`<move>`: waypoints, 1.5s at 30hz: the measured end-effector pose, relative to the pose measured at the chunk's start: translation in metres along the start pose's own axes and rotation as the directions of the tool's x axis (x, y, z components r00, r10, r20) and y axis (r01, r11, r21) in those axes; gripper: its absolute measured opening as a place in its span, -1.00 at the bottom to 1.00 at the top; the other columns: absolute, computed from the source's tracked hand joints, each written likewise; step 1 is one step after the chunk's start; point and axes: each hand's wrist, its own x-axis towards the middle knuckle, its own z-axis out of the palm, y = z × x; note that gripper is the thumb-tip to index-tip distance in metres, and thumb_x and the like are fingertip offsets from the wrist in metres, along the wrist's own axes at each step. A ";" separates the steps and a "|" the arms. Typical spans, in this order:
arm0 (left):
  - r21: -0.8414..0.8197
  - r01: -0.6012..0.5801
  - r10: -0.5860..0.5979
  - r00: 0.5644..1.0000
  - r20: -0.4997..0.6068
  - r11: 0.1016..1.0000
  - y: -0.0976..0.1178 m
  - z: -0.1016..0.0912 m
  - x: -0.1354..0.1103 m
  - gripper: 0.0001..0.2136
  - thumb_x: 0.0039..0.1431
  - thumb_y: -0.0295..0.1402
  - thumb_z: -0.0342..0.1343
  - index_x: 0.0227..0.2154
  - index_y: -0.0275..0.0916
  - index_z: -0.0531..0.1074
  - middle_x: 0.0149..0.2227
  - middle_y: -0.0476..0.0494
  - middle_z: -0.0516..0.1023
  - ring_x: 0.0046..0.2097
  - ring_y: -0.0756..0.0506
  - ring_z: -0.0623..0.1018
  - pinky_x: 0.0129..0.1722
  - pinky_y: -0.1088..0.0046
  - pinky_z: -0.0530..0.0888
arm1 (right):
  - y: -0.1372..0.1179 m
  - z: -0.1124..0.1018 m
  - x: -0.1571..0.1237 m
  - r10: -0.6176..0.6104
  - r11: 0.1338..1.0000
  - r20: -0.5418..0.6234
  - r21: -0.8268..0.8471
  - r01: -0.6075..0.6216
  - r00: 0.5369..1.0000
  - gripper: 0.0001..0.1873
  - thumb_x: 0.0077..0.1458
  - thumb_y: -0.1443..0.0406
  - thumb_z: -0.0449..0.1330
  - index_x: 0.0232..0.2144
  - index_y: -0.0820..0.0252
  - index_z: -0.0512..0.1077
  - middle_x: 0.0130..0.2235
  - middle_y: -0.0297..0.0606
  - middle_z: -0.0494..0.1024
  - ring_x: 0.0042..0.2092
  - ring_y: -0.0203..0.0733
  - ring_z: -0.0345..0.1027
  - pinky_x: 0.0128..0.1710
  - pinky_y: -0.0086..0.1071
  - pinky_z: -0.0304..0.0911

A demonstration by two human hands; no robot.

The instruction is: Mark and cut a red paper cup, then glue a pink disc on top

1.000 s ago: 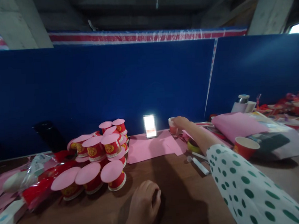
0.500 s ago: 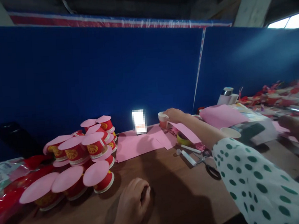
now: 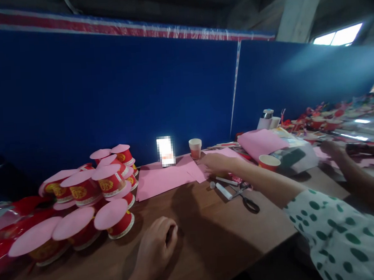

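My left hand (image 3: pixel 157 242) rests on the brown table with its fingers curled into a loose fist, and nothing shows in it. Reaching forward, my right hand (image 3: pixel 214 163) is low over the pink paper, its fingers pointing down and too blurred to tell whether they grip anything. Just behind it stands a white-and-red paper cup (image 3: pixel 195 149), apart from the fingers. A stack of pink paper sheets (image 3: pixel 164 179) lies to its left. Nearer me are a white glue stick (image 3: pixel 223 191), its round cap (image 3: pixel 212 184) and scissors (image 3: pixel 249 203) with black handles.
On the left, several red cups with pink paper discs (image 3: pixel 111 214) are stacked, beside red plastic wrapping (image 3: pixel 27 223). A bright phone screen (image 3: pixel 166 152) leans by a blue partition (image 3: pixel 114 89). Rightward are another cup (image 3: pixel 269 162), a flask (image 3: pixel 266 119) and another person's hand (image 3: pixel 332 150).
My right hand has left the paper cup's rim and come down nearer, over where the yellow tape roll showed. My left hand stays curled on the table. The view has swung slightly right.
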 end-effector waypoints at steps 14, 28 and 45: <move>0.015 -0.006 0.006 1.000 -0.017 1.000 0.003 -0.001 0.000 -0.86 0.19 -0.32 -0.12 -0.42 -0.18 0.30 -0.39 -0.06 0.39 -0.31 -0.08 0.39 -0.30 0.36 0.29 | -0.013 0.058 -0.074 0.113 0.991 0.058 0.061 -0.117 0.992 -0.72 0.04 0.20 0.14 -0.25 0.31 0.43 -0.24 0.02 0.53 -0.19 0.01 0.43 -0.29 -0.38 0.21; 0.064 -0.023 0.027 0.998 -0.059 0.998 0.005 -0.002 0.000 -0.84 0.18 -0.32 -0.12 -0.43 -0.18 0.31 -0.40 -0.08 0.42 -0.31 -0.09 0.42 -0.31 0.36 0.31 | -0.004 0.074 -0.080 0.343 0.894 -0.051 0.325 -0.309 0.938 -0.74 0.09 0.33 -0.02 -0.15 0.29 0.29 -0.25 -0.11 0.52 -0.25 -0.17 0.40 -0.39 -0.46 0.09; 0.102 -0.031 0.040 0.995 -0.088 0.994 0.010 -0.005 -0.002 -0.84 0.18 -0.35 -0.15 -0.43 -0.19 0.31 -0.39 -0.08 0.42 -0.30 -0.09 0.42 -0.29 0.37 0.31 | -0.035 0.089 -0.058 0.488 0.818 -0.045 0.373 -0.438 0.872 -0.68 0.13 0.17 0.11 -0.14 0.27 0.34 -0.19 -0.18 0.46 -0.19 -0.17 0.38 -0.21 -0.26 0.28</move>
